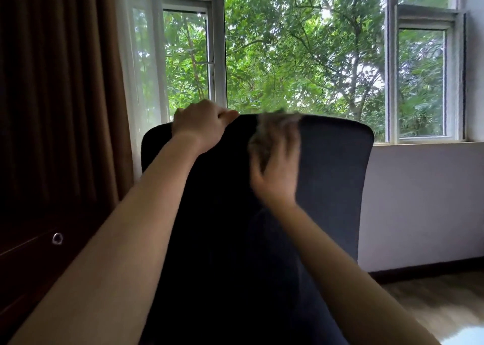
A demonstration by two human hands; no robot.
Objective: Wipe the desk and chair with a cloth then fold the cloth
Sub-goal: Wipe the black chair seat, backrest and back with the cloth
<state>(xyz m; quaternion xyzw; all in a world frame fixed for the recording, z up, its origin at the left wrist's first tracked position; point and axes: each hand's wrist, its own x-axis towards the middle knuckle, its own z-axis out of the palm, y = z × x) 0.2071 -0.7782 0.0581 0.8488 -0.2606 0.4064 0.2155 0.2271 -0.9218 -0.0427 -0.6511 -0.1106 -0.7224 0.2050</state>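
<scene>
At the far left of the frame we saw a brown curtain hanging in folds. Below it stood dark wooden furniture with a small metal ring pull. Just right of the brown curtain hung a sheer white curtain, which covered the left edge of the window. Green trees filled the panes.

Our left grip sat left of centre, at the top edge of the chair. Its fingers were curled over that edge and clenched on it, with the forearm running down to the lower left corner.

The chair's dark back filled the middle of the frame, its top edge in front of the lower part of the window.

Just right of the left grip, our right grip lay against the upper part of the chair back. It was blurred, but the fingers looked stretched out and spread, released rather than clenched. They pressed the cloth flat against the chair. The grey cloth showed around the fingertips and reached the chair's top edge. How far it ran under the palm we could not tell.

Right of the chair were a pale wall under the window sill and a wooden floor in the lower right corner.
</scene>
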